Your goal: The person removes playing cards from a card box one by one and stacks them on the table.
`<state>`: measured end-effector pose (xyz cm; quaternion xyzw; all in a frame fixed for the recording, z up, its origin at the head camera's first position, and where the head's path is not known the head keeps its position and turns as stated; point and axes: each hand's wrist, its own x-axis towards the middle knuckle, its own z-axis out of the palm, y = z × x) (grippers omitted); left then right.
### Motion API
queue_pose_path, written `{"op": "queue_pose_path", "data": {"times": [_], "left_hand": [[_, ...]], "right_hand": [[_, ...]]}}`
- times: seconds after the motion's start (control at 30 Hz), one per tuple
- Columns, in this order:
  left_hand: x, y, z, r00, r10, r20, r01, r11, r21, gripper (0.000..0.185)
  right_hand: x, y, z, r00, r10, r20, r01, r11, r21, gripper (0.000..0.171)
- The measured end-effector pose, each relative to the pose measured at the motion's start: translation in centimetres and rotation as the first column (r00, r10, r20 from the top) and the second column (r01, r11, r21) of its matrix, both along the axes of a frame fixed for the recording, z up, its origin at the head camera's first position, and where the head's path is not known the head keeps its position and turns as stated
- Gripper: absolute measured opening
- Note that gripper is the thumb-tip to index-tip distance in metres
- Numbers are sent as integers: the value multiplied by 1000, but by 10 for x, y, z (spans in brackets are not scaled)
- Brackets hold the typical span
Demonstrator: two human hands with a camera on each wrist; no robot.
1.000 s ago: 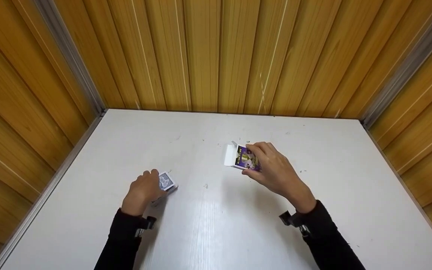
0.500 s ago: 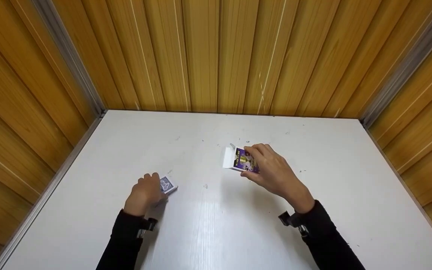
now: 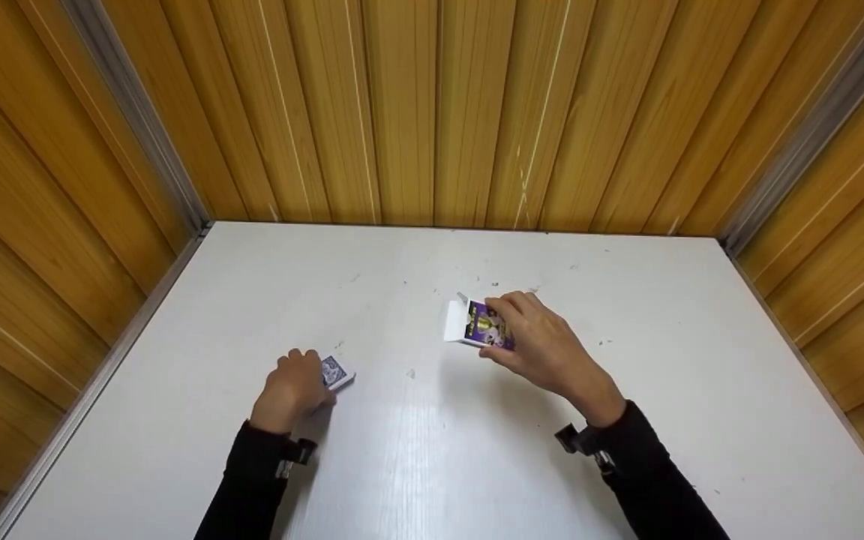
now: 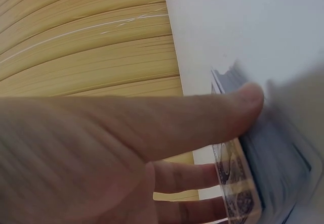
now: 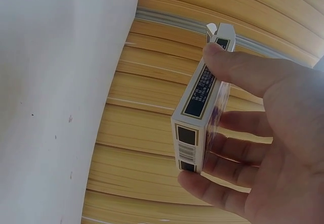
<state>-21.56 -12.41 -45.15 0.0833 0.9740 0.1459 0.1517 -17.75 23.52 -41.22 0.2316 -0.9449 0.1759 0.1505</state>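
Card box, purple-faced with a white flap open at its left end, sits pinched in the right hand: in the right wrist view the thumb presses one long narrow side of the box and the fingers curl under the opposite face, so it is held by its edges, clear of the table. From that grip the palm faces down and left, the wrist runs back toward the near right, and a black sleeve covers the forearm.

Nearer and to the left, the deck of cards shows a blue patterned back beneath the left hand. In the left wrist view the thumb lies along one side of the deck and the other fingers wrap the far side, clamping it; whether it rests on the table or is raised I cannot tell. The left wrist bends inward, its forearm coming straight up from the near edge.

Both hands work near the middle of the white table, well apart from each other, with bare surface on every side. Wooden panel walls close the back, left and right edges, metal strips at the corners.
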Motion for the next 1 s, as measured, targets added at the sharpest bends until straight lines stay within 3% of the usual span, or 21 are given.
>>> {"op": "queue_pose_path", "data": {"times": [0.4, 1.0], "left_hand": [[1, 4, -3, 999, -11, -47, 10, 1000, -28, 55], [1, 7, -7, 999, -21, -43, 19, 999, -49, 31]], "right_hand": [[1, 0, -3, 999, -6, 35, 5, 1000, 20, 66], [-1, 2, -6, 995, -27, 96, 22, 998, 54, 68]]}}
